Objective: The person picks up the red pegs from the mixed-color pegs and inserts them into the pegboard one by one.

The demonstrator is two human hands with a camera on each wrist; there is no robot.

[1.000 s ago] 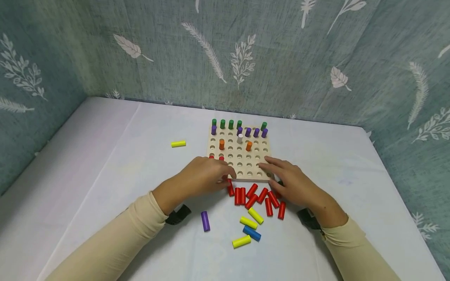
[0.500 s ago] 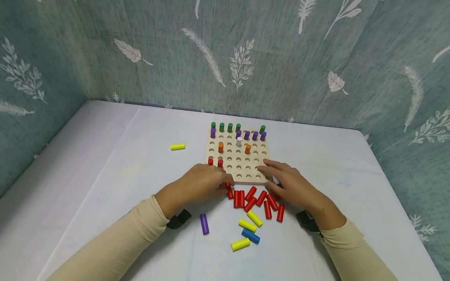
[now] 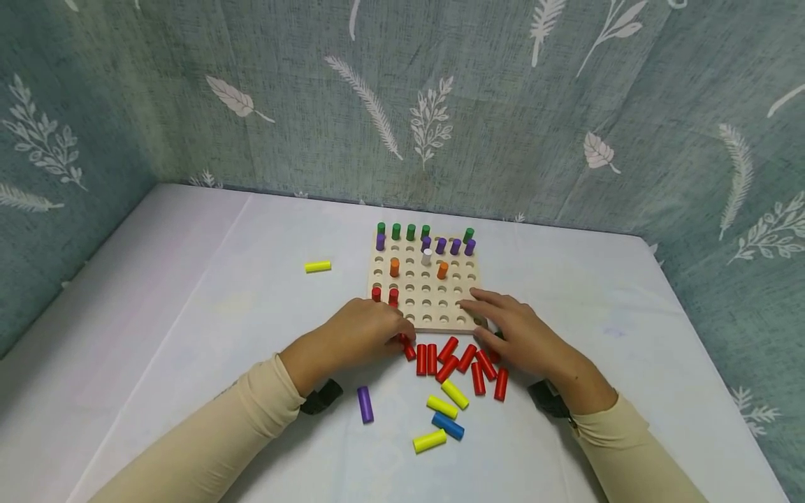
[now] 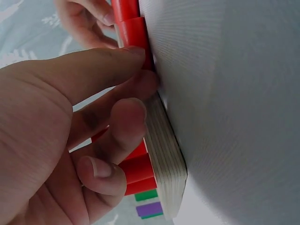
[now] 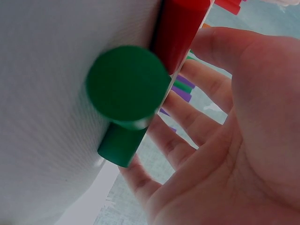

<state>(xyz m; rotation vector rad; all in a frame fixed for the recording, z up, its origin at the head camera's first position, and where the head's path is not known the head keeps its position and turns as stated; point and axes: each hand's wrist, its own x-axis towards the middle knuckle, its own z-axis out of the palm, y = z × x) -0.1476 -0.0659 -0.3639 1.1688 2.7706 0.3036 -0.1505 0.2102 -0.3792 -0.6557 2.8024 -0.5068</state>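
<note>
My left hand (image 3: 358, 330) is at the front left corner of a wooden pegboard (image 3: 418, 295). Its thumb and index finger pinch a red peg (image 4: 135, 36) low by the board's front edge, as the left wrist view shows; the other fingers curl loosely. Two red pegs (image 3: 393, 296) stand in the board just beyond this hand. My right hand (image 3: 525, 335) lies with spread, relaxed fingers over the board's front right corner, holding nothing. Beneath its palm, two green pegs (image 5: 126, 84) and a red peg (image 5: 180, 35) show in the right wrist view, mostly hidden from the head view.
Several loose red pegs (image 3: 448, 369) lie before the board. Nearer are yellow pegs (image 3: 430, 441), a blue peg (image 3: 448, 425) and a purple peg (image 3: 365, 404). One yellow peg (image 3: 317, 267) lies back left. Green (image 3: 411, 232), purple (image 3: 455, 246), orange (image 3: 394, 267) and white pegs (image 3: 427, 257) stand in the board.
The head view has tilted slightly, so everything sits a little lower. The left fingers have closed in on the red peg at the board's front edge. The right hand stays in place.
</note>
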